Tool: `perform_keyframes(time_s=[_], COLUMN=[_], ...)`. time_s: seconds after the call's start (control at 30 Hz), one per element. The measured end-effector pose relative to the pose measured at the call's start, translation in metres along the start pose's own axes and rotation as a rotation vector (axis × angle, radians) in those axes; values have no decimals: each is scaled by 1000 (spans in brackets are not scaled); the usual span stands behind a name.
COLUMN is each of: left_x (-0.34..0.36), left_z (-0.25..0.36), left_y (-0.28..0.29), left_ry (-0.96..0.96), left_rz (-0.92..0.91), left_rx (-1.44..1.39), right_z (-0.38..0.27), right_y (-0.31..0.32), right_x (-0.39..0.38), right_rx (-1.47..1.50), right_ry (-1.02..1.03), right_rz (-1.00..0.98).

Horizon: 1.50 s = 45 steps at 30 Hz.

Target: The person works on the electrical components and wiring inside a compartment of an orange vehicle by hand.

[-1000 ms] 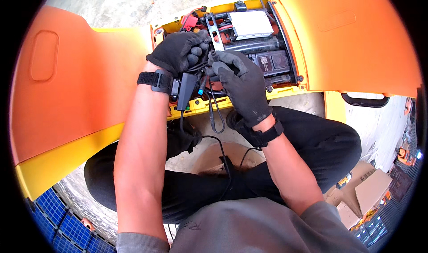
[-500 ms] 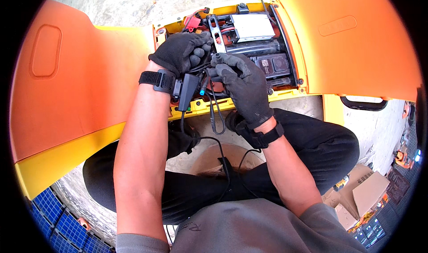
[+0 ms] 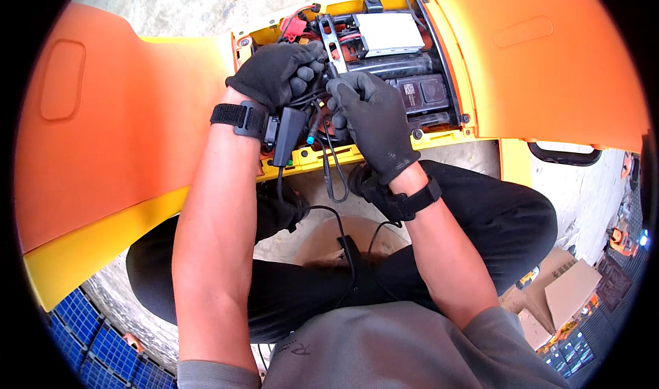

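Note:
Both my hands wear black gloves and work over an open compartment in an orange and yellow body. My right hand (image 3: pixel 374 118) pinches a small black cable connector (image 3: pixel 333 69) between thumb and forefinger. Close by on the left, my left hand (image 3: pixel 278 73) is closed with its fingers curled; what sits in them is mostly hidden, perhaps a cable end. Under the hands run black cables (image 3: pixel 329 157), one hanging in a loop over the yellow edge. A blue-tipped cable connector (image 3: pixel 311 140) lies beside a black box with a cable (image 3: pixel 290 136), just below my left hand.
A white metal box (image 3: pixel 390 33), a black cylinder (image 3: pixel 391 65) and a black module (image 3: pixel 422 92) sit in the compartment. Orange panels (image 3: pixel 137 135) flank it. A black handle (image 3: pixel 564 154) is at right. Cardboard (image 3: pixel 570 289) and blue grid crates (image 3: pixel 113 348) lie lower down.
My right hand has turned and its fingers have closed in further around the connector, which has moved up slightly. My left hand stays nearly in place.

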<state>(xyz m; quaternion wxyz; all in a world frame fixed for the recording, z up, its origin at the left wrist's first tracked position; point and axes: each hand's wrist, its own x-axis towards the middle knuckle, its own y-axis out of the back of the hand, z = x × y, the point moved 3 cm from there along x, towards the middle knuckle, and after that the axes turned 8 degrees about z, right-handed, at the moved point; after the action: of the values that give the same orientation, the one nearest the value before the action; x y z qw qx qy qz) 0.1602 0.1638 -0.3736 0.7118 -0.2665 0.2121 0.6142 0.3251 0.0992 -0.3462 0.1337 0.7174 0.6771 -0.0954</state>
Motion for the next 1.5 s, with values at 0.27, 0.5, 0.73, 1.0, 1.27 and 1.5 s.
perform_keyframes(time_s=[0.27,0.5,0.73,1.0,1.27,1.5], left_x=[2,8,6,7,7,7], left_z=[-2,-7,-5,-5,-7,-7], left_y=[2,6,0,2,2,0], left_ry=[-156,-10,54,68,38,40], left_rz=[-37,-38,40,-12,9,9], left_rx=[135,64,-45,11,11,-59], right_z=[1,5,11,4,3,2], right_y=[0,-2,-1,-1,-3,-2], right_x=[8,15,18,15,14,14], right_rx=[-90,-106,-126,-51,-89,-50], right_ry=[10,-15,83,-66,-38,-102], right_rz=[-12,-24,-24,-31,-32,-28])
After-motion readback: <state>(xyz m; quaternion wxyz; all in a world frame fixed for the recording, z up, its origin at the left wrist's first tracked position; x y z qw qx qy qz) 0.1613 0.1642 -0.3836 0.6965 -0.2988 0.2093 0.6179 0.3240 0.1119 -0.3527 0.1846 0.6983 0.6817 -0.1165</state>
